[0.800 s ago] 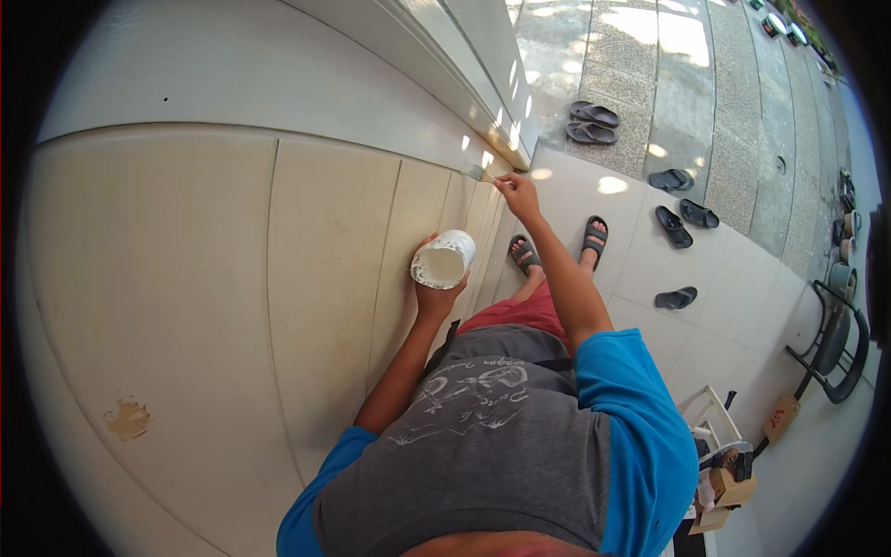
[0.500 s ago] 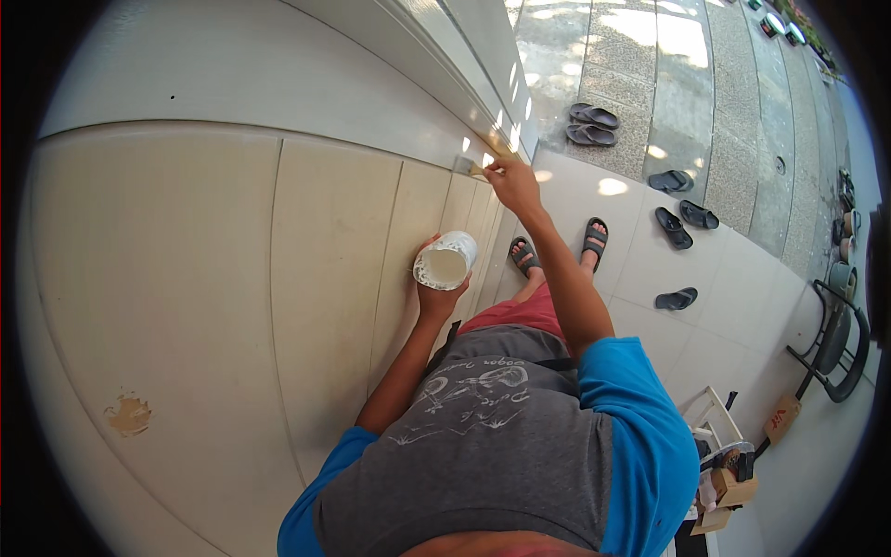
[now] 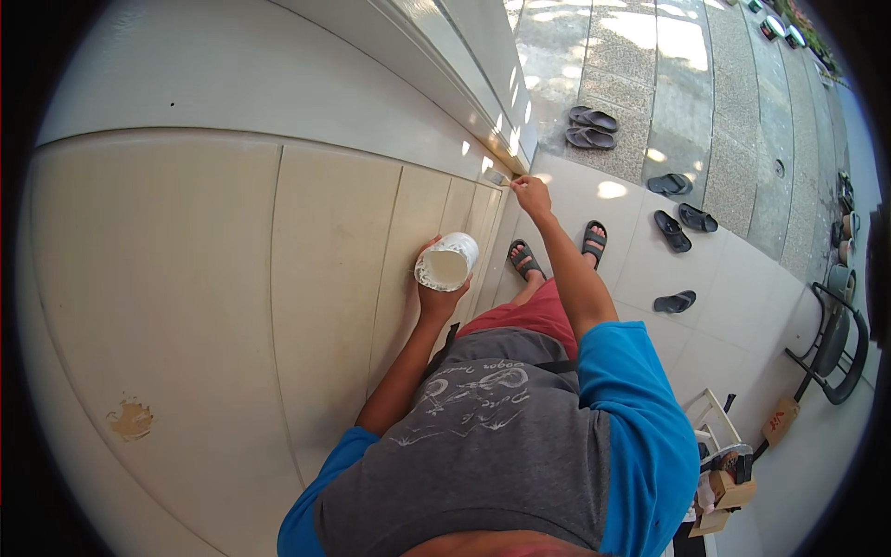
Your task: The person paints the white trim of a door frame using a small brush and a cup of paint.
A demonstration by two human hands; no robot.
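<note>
My left hand (image 3: 443, 295) is wrapped round a white, paint-smeared tub (image 3: 448, 262) with pale paint inside, held in front of the cream panelled door (image 3: 339, 241). In my right hand (image 3: 532, 195), fingers closed, is the handle of a small paintbrush (image 3: 497, 177). Its bristles lie against the white-painted edge strip of the door, low down by the door frame (image 3: 478, 111). The brush handle is mostly hidden by my fingers.
Black sandals (image 3: 676, 232) and grey slippers (image 3: 591, 127) lie on the floor to the right. A white tiled floor (image 3: 626, 251) meets a paved yard. A black-framed chair (image 3: 835, 343) and a shelf with boxes (image 3: 729, 487) stand at the right. The door has a peeled patch (image 3: 131, 420).
My right hand and the paintbrush have moved down and to the right along the white strip, nearer the floor. My left hand and the tub have stayed almost still.
</note>
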